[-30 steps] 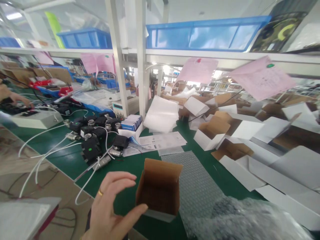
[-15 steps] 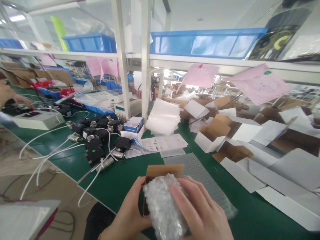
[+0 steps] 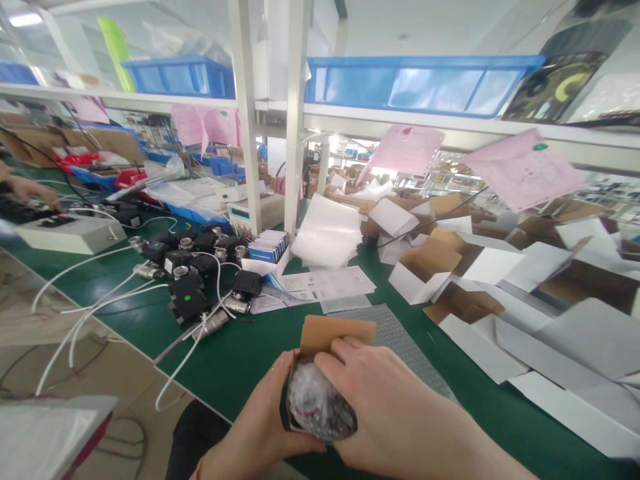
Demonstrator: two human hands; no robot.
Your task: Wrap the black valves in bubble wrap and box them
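Note:
A small cardboard box (image 3: 337,331) with its brown flap raised stands near the front edge of the green table. Inside its opening sits a bubble-wrapped item (image 3: 320,403). My left hand (image 3: 265,413) grips the box from the left, thumb below and fingers at the far side. From the right, my right hand (image 3: 365,387) reaches over the box, its fingers bent at the flap and the wrap. A flat bubble-wrap sheet (image 3: 400,340) lies behind my right hand, partly covered by it.
Black devices (image 3: 190,297) with white cables lie at the left. Open white boxes (image 3: 480,327) crowd the right. Papers (image 3: 325,287) and a booklet box (image 3: 267,253) are behind. A co-worker's hand (image 3: 35,193) is at far left; a shelf (image 3: 425,117) crosses above.
The bubble-wrapped item has gone down into the box, where it was above and in front of the opening. My right hand has moved forward to the flap.

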